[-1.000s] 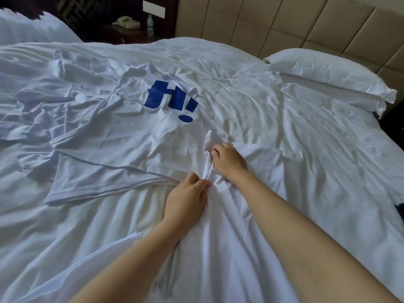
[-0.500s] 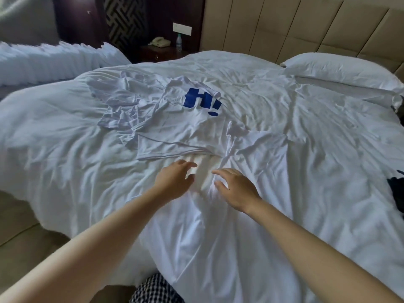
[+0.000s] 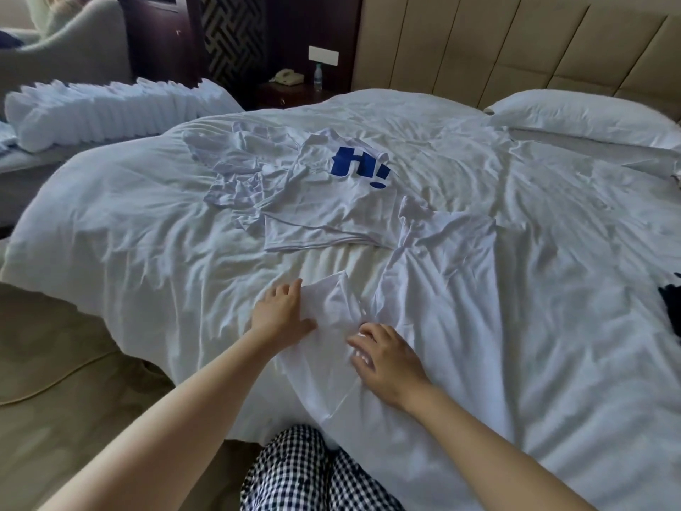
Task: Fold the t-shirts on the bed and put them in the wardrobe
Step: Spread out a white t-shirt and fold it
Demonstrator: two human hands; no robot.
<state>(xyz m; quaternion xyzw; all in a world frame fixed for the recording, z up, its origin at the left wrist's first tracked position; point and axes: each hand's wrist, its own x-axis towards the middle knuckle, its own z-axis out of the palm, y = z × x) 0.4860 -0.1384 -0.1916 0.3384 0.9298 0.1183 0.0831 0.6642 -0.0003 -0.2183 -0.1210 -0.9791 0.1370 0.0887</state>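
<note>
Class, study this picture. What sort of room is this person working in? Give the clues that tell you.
Most likely a hotel bedroom: a wide bed with all-white linen, a padded headboard behind it, and a bedside telephone beside a water bottle.

Duvet (image 3: 147,230) was white; far t-shirt (image 3: 331,219) white with blue lettering (image 3: 353,165); near t-shirt (image 3: 423,274) plain white. Trousers (image 3: 294,473) showed black-and-white check. Headboard (image 3: 516,57) was tan, nightstand (image 3: 291,94) dark brown, carpet (image 3: 73,400) olive-beige.
</note>
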